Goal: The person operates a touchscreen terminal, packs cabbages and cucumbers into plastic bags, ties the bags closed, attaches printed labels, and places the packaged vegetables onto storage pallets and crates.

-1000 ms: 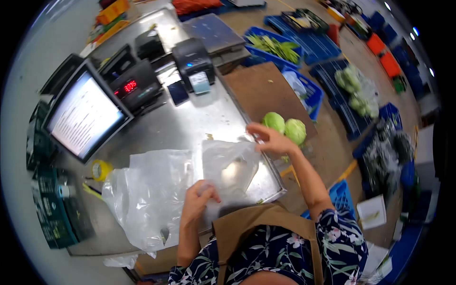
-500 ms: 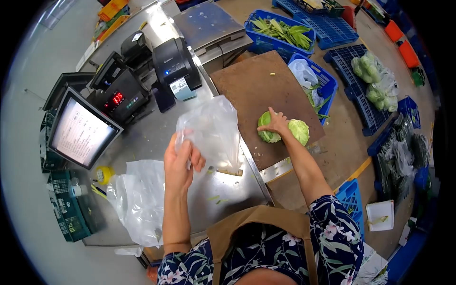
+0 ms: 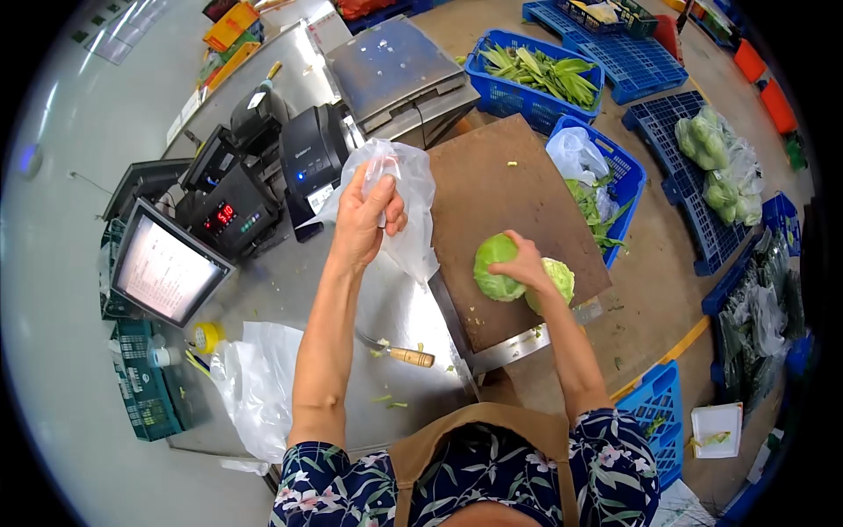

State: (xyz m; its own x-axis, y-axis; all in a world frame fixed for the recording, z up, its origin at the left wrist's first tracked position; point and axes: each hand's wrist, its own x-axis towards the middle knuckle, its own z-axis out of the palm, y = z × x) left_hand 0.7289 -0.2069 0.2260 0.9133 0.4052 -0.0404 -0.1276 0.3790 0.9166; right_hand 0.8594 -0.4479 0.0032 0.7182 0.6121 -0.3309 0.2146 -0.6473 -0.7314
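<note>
My left hand (image 3: 372, 213) is raised over the metal table, closed on a clear plastic bag (image 3: 410, 206) that hangs to its right. On the brown board (image 3: 474, 193), my right hand (image 3: 525, 265) has its fingers curved over the side of a green cabbage (image 3: 496, 266). A second cabbage (image 3: 558, 283) lies beside it, partly hidden by that hand. A curved knife with a wooden handle (image 3: 411, 357) rests on the metal table below the bag.
A monitor (image 3: 167, 263), a display showing red digits (image 3: 230, 214) and a label printer (image 3: 312, 151) stand at the left. More plastic bags (image 3: 261, 386) lie at the lower left. Blue crates of greens (image 3: 536, 107) stand beyond the board.
My left hand has risen with the bag, away from the pile of bags. My right hand has reached over the board and taken hold of a cabbage. The knife has come into view from under the bag.
</note>
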